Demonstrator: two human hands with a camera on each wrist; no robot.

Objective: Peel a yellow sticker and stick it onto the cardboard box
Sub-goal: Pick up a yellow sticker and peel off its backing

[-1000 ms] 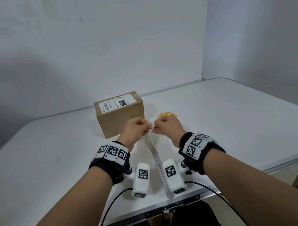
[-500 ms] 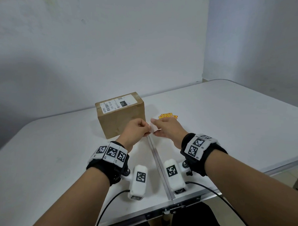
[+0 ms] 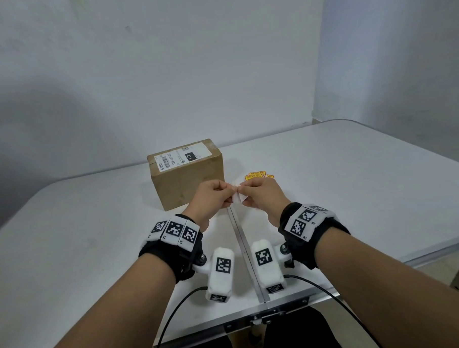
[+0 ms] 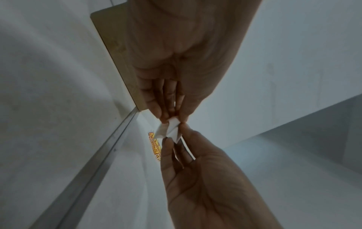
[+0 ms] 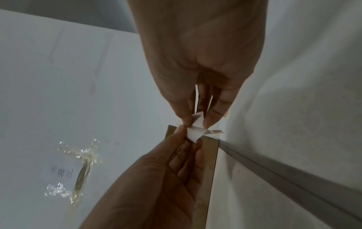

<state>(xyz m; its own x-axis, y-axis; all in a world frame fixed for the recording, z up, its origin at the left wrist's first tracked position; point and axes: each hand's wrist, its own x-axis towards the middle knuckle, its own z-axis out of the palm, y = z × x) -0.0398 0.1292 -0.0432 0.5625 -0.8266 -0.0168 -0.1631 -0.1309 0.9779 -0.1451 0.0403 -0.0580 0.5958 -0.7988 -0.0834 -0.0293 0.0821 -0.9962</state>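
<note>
A brown cardboard box (image 3: 186, 175) with a white shipping label stands on the white table (image 3: 69, 259), just behind my left hand. My left hand (image 3: 230, 196) and right hand (image 3: 243, 195) meet fingertip to fingertip above the table's centre seam. Both pinch one small sticker piece (image 3: 237, 198). Only its white side shows, creased and folded, in the left wrist view (image 4: 168, 130) and the right wrist view (image 5: 194, 131); its yellow face is hidden. A small pile of yellow stickers (image 3: 258, 175) lies on the table behind my right hand.
A metal seam (image 3: 243, 241) runs down the table's middle to the near edge. Cables trail from both wrist cameras over the front edge. White walls close the back and right. A taped paper note (image 5: 64, 172) shows on a white surface in the right wrist view.
Both hands keep pinching the sticker piece and have hardly moved. A little more white paper shows between the fingertips than a second ago.
</note>
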